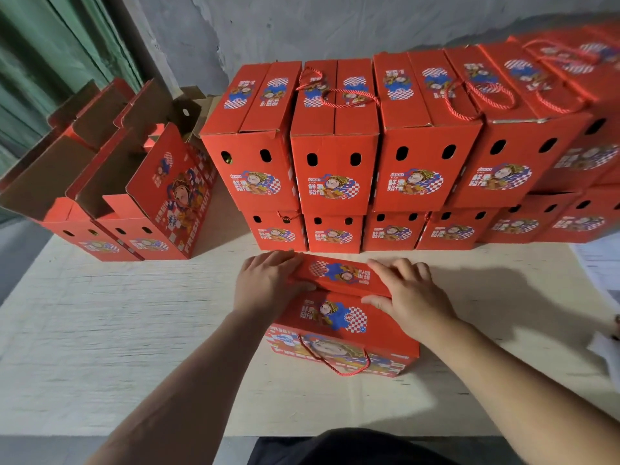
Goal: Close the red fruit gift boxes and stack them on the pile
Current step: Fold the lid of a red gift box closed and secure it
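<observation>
Near the front edge of the tabletop [100,330], a person pressed down the far lid flap [339,273] of a red fruit gift box [342,330], the left hand [268,283] laid over the flap's left end with fingers fairly straight and thumb at its near edge, the right hand [409,293] resting on its right end, fingers relaxed and clenched on nothing. The box stood just in front of the pile [385,156], two tiers of closed boxes running along the back edge toward the right. Two unclosed boxes [127,203] waited at the back left corner, flaps raised. The far flap looked to sit slightly proud of the near one; let go early, it could spring up, and the rope handle [335,357] hanging down the front face might snag on lifting. Little gap separated the box from the pile's lower tier, so a forward shove could nudge that row. Open surface lay to the left and right of the box, with papers [600,263] at the right edge, while the top tier already stood tall, leaving a high lift for stacking.
</observation>
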`<state>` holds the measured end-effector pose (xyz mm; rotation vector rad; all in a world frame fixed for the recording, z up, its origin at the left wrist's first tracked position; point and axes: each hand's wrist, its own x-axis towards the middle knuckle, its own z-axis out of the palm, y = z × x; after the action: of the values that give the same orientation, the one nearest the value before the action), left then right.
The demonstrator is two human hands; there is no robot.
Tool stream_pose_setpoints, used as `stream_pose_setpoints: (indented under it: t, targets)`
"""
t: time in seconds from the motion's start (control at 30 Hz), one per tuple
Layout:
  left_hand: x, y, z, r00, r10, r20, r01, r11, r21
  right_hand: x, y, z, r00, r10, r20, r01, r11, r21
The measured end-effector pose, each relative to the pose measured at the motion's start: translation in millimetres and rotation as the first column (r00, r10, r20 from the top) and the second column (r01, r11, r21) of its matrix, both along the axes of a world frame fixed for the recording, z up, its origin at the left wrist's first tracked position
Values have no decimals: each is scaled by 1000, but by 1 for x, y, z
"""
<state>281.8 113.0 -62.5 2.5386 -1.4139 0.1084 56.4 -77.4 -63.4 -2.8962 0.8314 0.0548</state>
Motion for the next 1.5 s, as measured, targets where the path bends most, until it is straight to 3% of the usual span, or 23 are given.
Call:
stream_pose_setpoints:
  t: [0.2,0.37,0.5,0.6,0.67,0.8,0.93,1.5]
  targets:
    - [-7,13,-18,996,9,-84,-6,999,35,0,-1,-9,998,38,-58,-38,999,-5]
    - [-12,16,-20,1000,5,29,-3,997,-73,2,0,-1,991,60,-122,-49,995,85]
    - [-25,19,-26,965,-76,253,137,962,-236,5,-4,3,985,52,-167,-9,970,244]
    - [-43,24,-32,934,-293,206,330,927,-179,3,-8,4,987,60,-149,-8,944,331]
    - [-52,27,-37,926,-347,148,366,921,-132,-1,-6,2,996,42,-76,-15,945,327]
    - [-53,31,-36,931,-343,126,351,935,-50,-4,-4,-3,1000,-8,-9,10,936,351]
    - [-58,29,-37,946,-281,161,292,955,-51,-6,-5,-6,998,-26,55,12,971,237]
    - [-63,26,-39,971,-172,164,190,977,-99,3,-16,5,992,-15,-122,70,883,464]
